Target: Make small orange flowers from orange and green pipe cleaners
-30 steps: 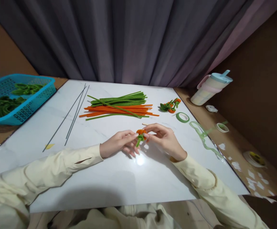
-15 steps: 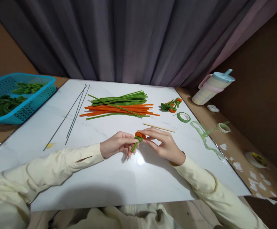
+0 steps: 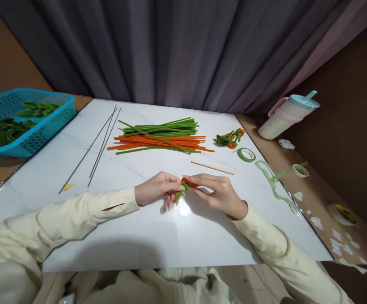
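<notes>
Right hand (image 3: 224, 193) shifted over orange-green piece (image 3: 186, 185), pinching | left hand (image 3: 155, 188) pinching too | orange top (image 3: 184, 180) mostly hidden

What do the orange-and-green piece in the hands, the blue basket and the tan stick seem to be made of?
Orange-and-green piece: probably chenille stems, matte, its orange matching the loose orange stems; partly hidden.
Blue basket: likely molded plastic, slight sheen, evenly perforated walls.
Tan stick: apparently bare wood, from its pale color; grain not visible.

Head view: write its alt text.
Left hand and right hand hold a small orange and green craft piece over a white table. Beyond lie green pipe cleaners and orange pipe cleaners; a blue basket is at left.
</notes>
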Motion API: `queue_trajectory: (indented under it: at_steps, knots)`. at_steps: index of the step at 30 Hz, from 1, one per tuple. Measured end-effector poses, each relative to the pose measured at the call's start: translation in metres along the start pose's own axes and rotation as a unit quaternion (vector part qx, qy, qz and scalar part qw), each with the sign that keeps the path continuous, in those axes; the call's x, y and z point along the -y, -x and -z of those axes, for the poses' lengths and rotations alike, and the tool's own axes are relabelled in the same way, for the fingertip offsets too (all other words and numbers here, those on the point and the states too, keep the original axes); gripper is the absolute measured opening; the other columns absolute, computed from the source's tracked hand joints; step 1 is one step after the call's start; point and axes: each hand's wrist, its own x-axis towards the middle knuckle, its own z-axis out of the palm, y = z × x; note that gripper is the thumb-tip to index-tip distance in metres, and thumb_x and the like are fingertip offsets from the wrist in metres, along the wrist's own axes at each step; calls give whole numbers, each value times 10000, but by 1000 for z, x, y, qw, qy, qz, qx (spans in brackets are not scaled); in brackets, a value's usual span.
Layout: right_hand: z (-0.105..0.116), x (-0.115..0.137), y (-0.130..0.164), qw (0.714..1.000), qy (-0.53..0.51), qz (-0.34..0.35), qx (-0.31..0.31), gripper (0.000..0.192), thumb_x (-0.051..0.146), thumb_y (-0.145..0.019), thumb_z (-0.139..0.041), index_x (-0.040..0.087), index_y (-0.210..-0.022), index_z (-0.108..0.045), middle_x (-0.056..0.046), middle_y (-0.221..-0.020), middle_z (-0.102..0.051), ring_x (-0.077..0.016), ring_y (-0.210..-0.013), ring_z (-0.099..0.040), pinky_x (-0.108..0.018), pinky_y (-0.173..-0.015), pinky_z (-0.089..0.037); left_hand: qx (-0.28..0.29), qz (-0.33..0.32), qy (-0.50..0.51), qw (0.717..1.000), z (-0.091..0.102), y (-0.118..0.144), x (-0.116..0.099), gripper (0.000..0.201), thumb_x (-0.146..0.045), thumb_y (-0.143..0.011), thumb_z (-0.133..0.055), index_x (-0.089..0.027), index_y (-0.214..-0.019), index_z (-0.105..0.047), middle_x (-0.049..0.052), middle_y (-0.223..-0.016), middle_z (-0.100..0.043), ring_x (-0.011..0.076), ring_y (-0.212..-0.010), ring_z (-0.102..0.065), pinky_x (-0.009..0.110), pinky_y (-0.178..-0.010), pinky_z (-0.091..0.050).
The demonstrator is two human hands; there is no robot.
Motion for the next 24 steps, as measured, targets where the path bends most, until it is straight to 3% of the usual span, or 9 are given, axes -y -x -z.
queue_trajectory:
  at_steps: [8, 15, 21, 24]
  knots:
    - [-2, 4, 3, 999, 45, -11, 3, 190, 141, -843, -545, 153, -993, -661, -84, -882, -719, -173, -667, -686, -264, -599, -581, -15, -14, -49, 999, -3, 1, 3, 236, -286, -791, -607, -108, -652, -540, 42, -541, -617, 105, -368, -553, 177, -332, -464]
    - [-1, 2, 0, 994, -40, -98, -10, 252, 185, -846, -562, 176, -1098, -577, -62, -986, -685, -160, -821, -680, -295, -769, -599, -48, -43, -21, 998, -3, 1, 2, 243, -302, -778, -635, -105, -676, -536, 40, -552, -619, 106, -382, -554, 180, -320, -459]
    - [-4, 0, 0, 988, -73, -127, -38, 147, 209, -853, -559, 178, -997, -554, -57, -919, -656, -151, -777, -670, -281, -716, -609, -40, -43, -28, 998, 1, 0, -2, 240, -307, -780, -619, -104, -687, -532, 39, -556, -607, 97, -377, -540, 175, -323, -446]
    - [-4, 1, 0, 989, -75, -121, -32, 131, 205, -860, -547, 186, -989, -549, -51, -919, -650, -148, -776, -663, -288, -728, -606, -53, -49, -104, 992, -1, 2, 0, 268, -354, -796, -599, -125, -693, -507, 22, -564, -590, 102, -401, -548, 182, -331, -449]
